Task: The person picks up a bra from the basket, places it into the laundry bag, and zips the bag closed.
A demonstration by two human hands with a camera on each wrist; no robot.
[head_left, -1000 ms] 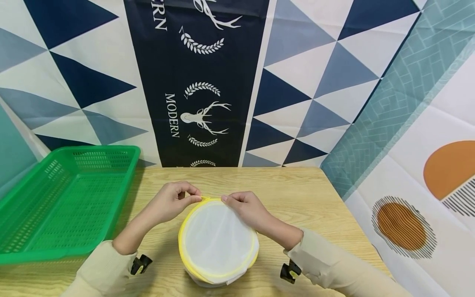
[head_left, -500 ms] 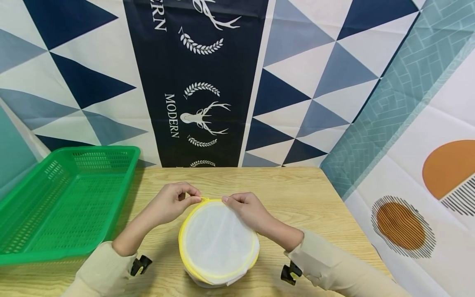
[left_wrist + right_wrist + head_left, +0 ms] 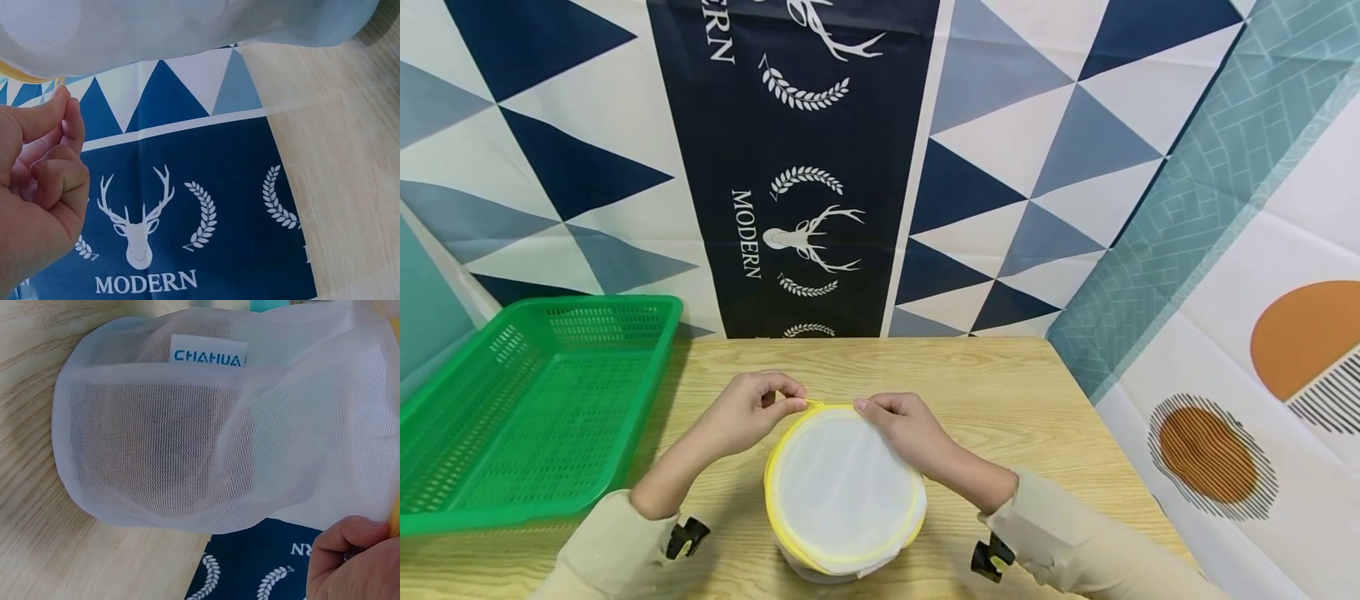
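Note:
A white mesh laundry bag with a yellow zippered rim stands upright on the table, its round lid facing up. My left hand pinches the yellow zipper pull at the rim's far left between thumb and forefinger. In the left wrist view that hand has its other fingers curled. On the far right of the rim, my right hand pinches the edge with its thumb on top. The right wrist view shows the bag's side with a CHAHUA label and something dark behind the mesh.
A green plastic basket with perforated walls stands on the left of the wooden table. Patterned sheets hang behind the table and along its right side. Each sleeve carries a black wrist mount.
The bag's lid and my right hand have shifted slightly to the right and toward me. My left hand stays almost in place, still pinching the zipper pull.

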